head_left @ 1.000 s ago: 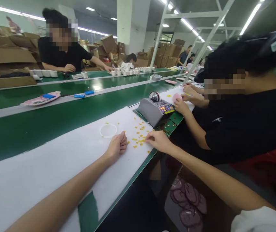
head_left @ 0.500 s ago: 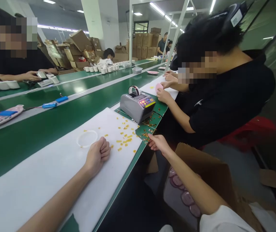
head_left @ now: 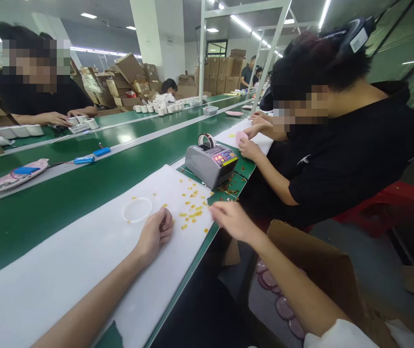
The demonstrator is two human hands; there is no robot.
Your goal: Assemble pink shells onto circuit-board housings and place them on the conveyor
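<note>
My left hand [head_left: 156, 231] rests on the white foam sheet [head_left: 65, 256] with its fingers curled into a loose fist; whatever lies inside, if anything, is hidden. Just beyond it lies a thin white ring [head_left: 137, 210] with small yellow tape bits at its edge. Over the sheet's right edge, my right hand [head_left: 234, 217] has its fingers drawn together, slightly blurred; what they hold cannot be made out. Small pieces of yellow tape [head_left: 194, 213] are scattered on the sheet between and beyond my hands. Past them stands a grey tape dispenser [head_left: 210, 164] with a tape roll on top.
A co-worker [head_left: 344, 145] sits at right holding a pink disc [head_left: 241, 138]. Below my right arm, an open cardboard box [head_left: 311, 251] holds pink round parts [head_left: 284, 308]. Blue batteries [head_left: 84, 160] and a pink shell [head_left: 31, 176] lie across the green table [head_left: 83, 193]. Another person sits opposite.
My right hand has moved left, from beside the table edge to over the sheet's edge, its fingers now closer together. My left hand stays by the ring. The view has shifted slightly.
</note>
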